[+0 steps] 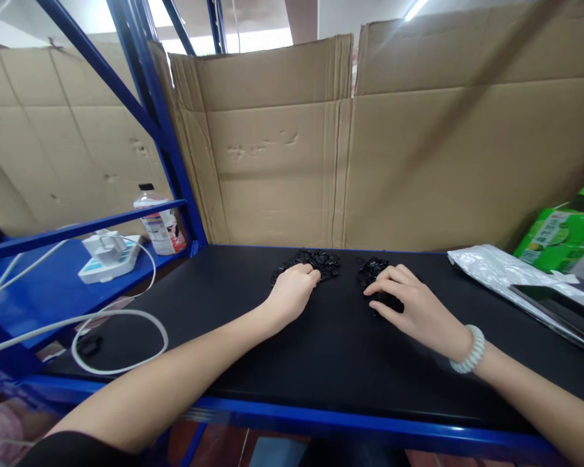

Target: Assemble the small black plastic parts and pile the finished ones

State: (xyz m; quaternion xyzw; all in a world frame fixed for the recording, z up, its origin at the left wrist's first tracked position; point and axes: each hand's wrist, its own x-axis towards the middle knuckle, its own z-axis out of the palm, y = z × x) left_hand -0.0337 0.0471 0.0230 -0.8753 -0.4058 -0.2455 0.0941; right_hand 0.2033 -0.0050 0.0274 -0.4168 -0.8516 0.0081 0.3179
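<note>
Small black pieces, too small to identify, lie in two heaps on the black tabletop [321, 350]. My left hand [294, 288] rests at the front of the left heap [324, 261], its fingers curled down; whatever they hold is hidden. Over the right heap [370, 269] is my right hand [409, 301], wearing a pale beaded bracelet [471, 350]. Its thumb and fingers are spread apart, with black pieces beneath and beside them. I see nothing gripped in this hand.
Cardboard sheets [277, 168] wall off the back. At right lie a silver bag [491, 266], a dark flat device [559, 308] and a green pack [559, 237]. To the left are a white cable [163, 334], a power strip [111, 263], a bottle [160, 224] and a blue frame [163, 130].
</note>
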